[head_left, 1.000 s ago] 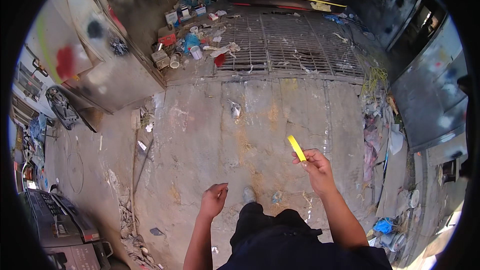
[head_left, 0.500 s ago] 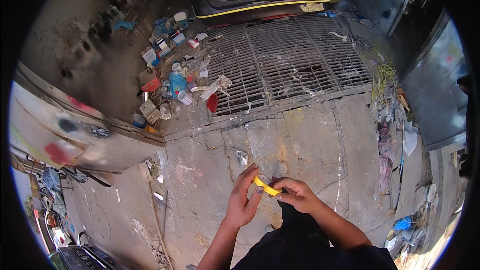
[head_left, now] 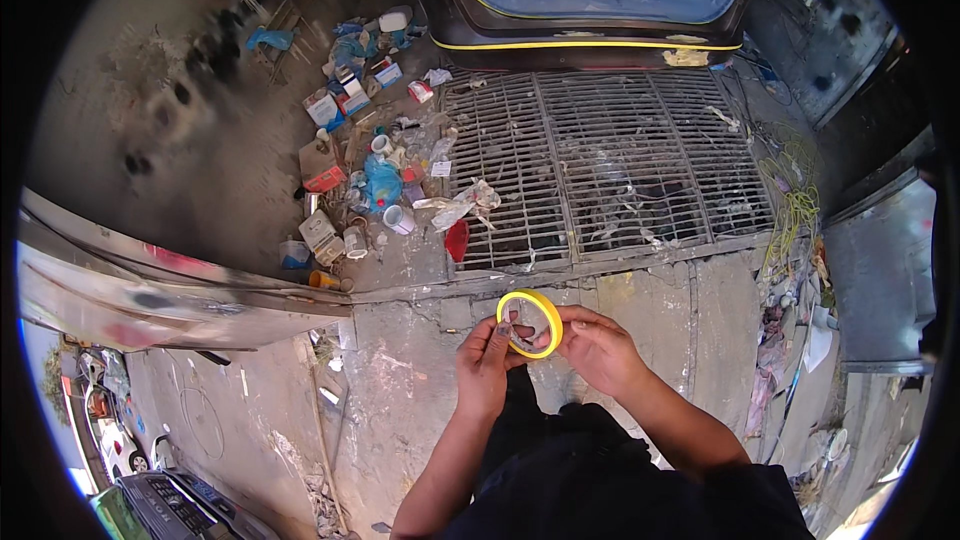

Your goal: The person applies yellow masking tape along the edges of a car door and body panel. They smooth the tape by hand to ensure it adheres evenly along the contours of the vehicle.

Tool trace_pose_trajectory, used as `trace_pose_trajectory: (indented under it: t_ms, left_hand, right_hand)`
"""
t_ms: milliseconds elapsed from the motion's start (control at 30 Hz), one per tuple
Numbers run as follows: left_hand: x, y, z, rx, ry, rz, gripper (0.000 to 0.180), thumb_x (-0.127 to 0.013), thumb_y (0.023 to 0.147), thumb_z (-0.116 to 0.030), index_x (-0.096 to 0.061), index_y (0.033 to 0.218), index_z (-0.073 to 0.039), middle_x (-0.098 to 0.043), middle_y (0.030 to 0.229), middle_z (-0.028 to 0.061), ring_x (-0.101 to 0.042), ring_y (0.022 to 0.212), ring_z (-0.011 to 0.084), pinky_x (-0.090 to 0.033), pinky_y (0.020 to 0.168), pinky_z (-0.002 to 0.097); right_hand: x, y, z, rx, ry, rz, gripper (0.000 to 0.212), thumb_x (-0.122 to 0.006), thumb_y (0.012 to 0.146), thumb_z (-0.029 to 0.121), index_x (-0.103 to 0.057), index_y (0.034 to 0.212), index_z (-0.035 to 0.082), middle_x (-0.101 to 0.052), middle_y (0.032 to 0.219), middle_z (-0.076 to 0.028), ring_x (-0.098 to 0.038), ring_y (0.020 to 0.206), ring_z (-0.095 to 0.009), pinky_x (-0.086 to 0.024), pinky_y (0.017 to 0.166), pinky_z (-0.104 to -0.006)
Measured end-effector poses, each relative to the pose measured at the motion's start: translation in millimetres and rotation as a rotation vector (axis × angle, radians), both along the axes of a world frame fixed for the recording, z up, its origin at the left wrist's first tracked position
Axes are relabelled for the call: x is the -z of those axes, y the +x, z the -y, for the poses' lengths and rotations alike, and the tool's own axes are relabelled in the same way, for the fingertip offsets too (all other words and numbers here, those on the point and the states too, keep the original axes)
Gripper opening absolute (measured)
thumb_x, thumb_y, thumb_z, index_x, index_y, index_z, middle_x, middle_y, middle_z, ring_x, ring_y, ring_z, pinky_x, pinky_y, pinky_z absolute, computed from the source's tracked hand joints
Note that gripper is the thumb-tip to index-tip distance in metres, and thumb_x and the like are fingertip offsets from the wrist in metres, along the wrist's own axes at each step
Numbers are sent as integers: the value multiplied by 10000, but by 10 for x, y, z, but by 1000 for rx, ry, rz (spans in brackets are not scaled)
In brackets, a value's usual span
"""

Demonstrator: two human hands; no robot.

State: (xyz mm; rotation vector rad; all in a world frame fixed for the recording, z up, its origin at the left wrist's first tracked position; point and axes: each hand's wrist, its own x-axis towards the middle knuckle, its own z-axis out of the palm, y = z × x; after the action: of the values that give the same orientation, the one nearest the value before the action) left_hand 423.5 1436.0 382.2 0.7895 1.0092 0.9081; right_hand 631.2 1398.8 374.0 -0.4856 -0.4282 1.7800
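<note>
A roll of yellow tape (head_left: 545, 304) is held up in front of me, its round hole facing me. My left hand (head_left: 484, 365) grips its left rim, thumb in front and some fingertips showing through the hole. Against the roll's right outer side rests my right hand (head_left: 605, 352), fingers stretched out and the palm partly turned up. Whether a loose tape end lies under the right fingertips is too small to tell.
Ahead is a metal floor grate (head_left: 600, 165). Beyond it stands a dark car part (head_left: 590, 57) with yellow tape edging and blue plastic. Boxes, cups and rubbish (head_left: 325, 175) litter the left side. Tangled yellow-green cord (head_left: 793, 195) lies right; a metal panel (head_left: 170, 275) stands left.
The roll has been turned from nearly edge-on to show its open ring, and raised slightly. My right fingers have straightened from a pinch on its edge. The view has shifted, too.
</note>
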Motion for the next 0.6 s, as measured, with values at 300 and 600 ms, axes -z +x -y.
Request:
trace_pose_trajectory:
  t_ms: [300, 600]
  left_hand:
    - [-690, -72, -1754, 205, 397, -208, 336, -654, 1107, -52, -645, 1436, 12, -759, 1255, 140, -768, 1126, 235, -663, 925, 389]
    - [-1099, 183, -2625, 278, 1113, -558, 387, -762, 953, 22, -757, 1331, -60, -773, 1155, 164, -769, 1020, 385, -632, 868, 455]
  right_hand:
    - [-1152, -239, -1291, 91, 122, 699, 446, -634, 1096, 12, -626, 1541, 5, -767, 1206, -104, -717, 1188, -181, -534, 1096, -354]
    - [-1294, -169, -1767, 185, 123, 952, 335, -757, 1057, 45, -713, 1380, -29, -805, 1164, -77, -750, 1085, -121, -595, 986, -315]
